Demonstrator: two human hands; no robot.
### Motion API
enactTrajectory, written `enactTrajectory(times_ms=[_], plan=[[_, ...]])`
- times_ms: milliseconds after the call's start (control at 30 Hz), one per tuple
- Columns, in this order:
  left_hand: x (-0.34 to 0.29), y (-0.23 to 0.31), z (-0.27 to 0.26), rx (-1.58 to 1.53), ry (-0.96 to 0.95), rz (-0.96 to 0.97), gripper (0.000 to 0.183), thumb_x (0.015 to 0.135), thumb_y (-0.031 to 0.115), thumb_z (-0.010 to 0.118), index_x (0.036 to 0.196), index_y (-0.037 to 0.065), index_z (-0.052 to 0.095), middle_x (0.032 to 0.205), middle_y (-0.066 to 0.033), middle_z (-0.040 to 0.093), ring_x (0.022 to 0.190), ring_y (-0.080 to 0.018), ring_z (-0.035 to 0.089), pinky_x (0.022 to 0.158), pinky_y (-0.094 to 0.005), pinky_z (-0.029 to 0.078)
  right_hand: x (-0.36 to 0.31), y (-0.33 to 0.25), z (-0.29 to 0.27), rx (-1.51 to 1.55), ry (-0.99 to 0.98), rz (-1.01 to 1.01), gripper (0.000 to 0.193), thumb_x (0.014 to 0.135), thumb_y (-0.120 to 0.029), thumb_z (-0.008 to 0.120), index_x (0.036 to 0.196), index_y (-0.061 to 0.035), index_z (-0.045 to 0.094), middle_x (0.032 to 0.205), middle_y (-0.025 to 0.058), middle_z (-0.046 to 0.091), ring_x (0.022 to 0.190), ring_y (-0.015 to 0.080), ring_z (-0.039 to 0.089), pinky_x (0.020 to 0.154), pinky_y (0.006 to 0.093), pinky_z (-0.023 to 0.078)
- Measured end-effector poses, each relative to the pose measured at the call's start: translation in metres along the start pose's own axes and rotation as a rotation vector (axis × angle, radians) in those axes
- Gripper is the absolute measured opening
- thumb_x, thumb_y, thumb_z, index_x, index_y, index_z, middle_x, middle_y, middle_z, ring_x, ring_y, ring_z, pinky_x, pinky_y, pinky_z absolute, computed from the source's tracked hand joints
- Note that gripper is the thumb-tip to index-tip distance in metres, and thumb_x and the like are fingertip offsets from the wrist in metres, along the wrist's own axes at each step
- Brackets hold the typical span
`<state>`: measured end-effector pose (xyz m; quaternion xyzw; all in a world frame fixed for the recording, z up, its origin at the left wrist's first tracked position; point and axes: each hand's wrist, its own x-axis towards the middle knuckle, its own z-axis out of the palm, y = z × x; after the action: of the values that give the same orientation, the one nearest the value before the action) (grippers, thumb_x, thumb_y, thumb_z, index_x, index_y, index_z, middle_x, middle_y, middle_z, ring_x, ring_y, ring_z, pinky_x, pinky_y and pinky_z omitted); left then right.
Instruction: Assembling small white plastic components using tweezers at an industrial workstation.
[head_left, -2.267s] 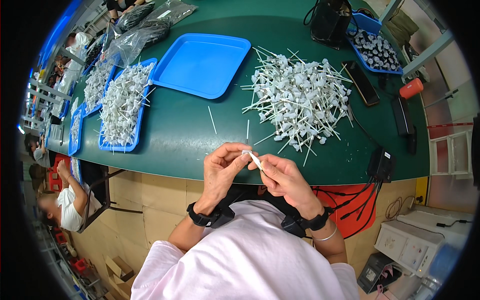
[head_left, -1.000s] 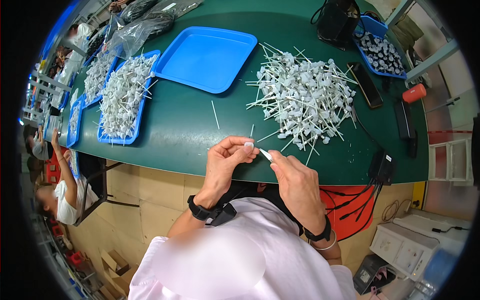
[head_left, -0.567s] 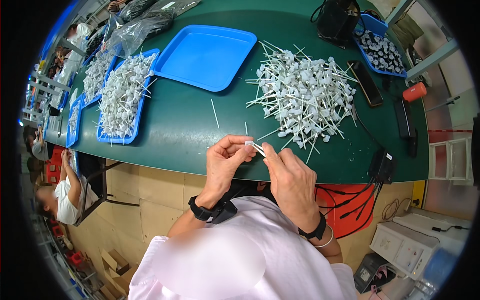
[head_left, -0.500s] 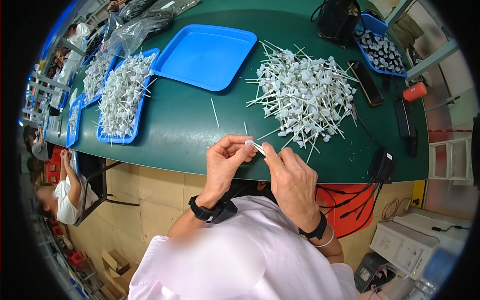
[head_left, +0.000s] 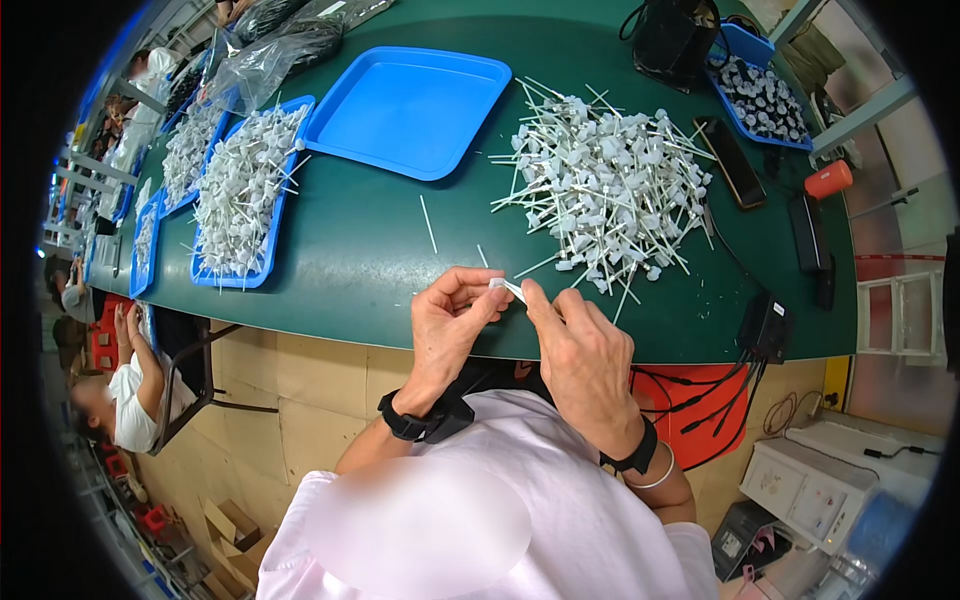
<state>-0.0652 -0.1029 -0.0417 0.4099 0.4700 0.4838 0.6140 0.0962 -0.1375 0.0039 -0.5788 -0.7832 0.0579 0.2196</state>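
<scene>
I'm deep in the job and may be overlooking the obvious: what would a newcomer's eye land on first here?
Probably the big heap of white stick-ended pieces, right of centre on the green table. Next, the broad blue tray to its left, near the far side. Then, at the near edge, the left hand pinching a small white piece and the right hand a slender white item.

The left hand (head_left: 447, 315) pinches a small white piece (head_left: 496, 284), and the right hand (head_left: 586, 355) holds a slim white thing (head_left: 515, 292) up to it. Beyond them I see a heap of white parts (head_left: 612, 185) on the green bench (head_left: 360, 245), near a blue tray (head_left: 405, 115).
</scene>
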Motion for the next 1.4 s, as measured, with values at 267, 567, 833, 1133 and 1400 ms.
enactTrajectory(times_ms=[267, 567, 833, 1133, 1400], plan=[[0.000, -0.002, 0.000, 0.005, 0.014, -0.006, 0.019, 0.088, 0.003, 0.068, 0.106, -0.003, 0.065, 0.088, -0.0085, 0.071, 0.079, -0.0107, 0.066, 0.072, -0.0222, 0.053, 0.001, -0.003, 0.000, -0.026, -0.011, 0.005, 0.039, 0.079, -0.006, 0.061, 0.118, -0.0056, 0.059, 0.082, 0.0058, 0.053, 0.070, 0.0196, 0.060, 0.055, 0.0311, 0.050], [0.001, -0.002, -0.002, 0.000, -0.015, -0.024, 0.019, 0.089, 0.005, 0.068, 0.105, -0.004, 0.065, 0.088, -0.0091, 0.071, 0.079, -0.0117, 0.066, 0.073, -0.0241, 0.054, 0.006, -0.003, -0.007, -0.082, -0.032, -0.041, 0.039, 0.078, -0.007, 0.062, 0.117, -0.0039, 0.059, 0.081, 0.0056, 0.054, 0.070, 0.0195, 0.060, 0.055, 0.0301, 0.050], [0.005, 0.000, -0.003, -0.109, -0.041, -0.107, 0.018, 0.090, 0.007, 0.067, 0.105, -0.003, 0.065, 0.089, -0.0107, 0.071, 0.080, -0.0129, 0.067, 0.074, -0.0247, 0.054, 0.005, 0.000, -0.017, 0.001, -0.007, 0.031, 0.034, 0.081, -0.006, 0.064, 0.116, -0.0068, 0.063, 0.079, 0.0057, 0.054, 0.067, 0.0215, 0.059, 0.055, 0.0351, 0.048], [0.007, 0.000, -0.002, -0.152, -0.033, -0.166, 0.010, 0.089, 0.005, 0.065, 0.099, 0.001, 0.064, 0.086, -0.0086, 0.070, 0.075, -0.0122, 0.067, 0.071, -0.0237, 0.056, -0.004, 0.010, -0.012, 0.067, -0.007, 0.077, 0.038, 0.081, -0.003, 0.063, 0.119, -0.0078, 0.062, 0.080, 0.0067, 0.054, 0.068, 0.0228, 0.059, 0.056, 0.0364, 0.048], [0.008, -0.003, -0.005, -0.146, -0.066, -0.139, 0.008, 0.087, 0.005, 0.066, 0.094, 0.003, 0.063, 0.080, -0.0039, 0.066, 0.073, -0.0097, 0.064, 0.066, -0.0227, 0.053, -0.006, 0.010, -0.010, 0.101, 0.002, 0.075, 0.033, 0.086, -0.006, 0.061, 0.119, -0.0077, 0.061, 0.080, 0.0065, 0.053, 0.067, 0.0225, 0.060, 0.055, 0.0361, 0.049]])
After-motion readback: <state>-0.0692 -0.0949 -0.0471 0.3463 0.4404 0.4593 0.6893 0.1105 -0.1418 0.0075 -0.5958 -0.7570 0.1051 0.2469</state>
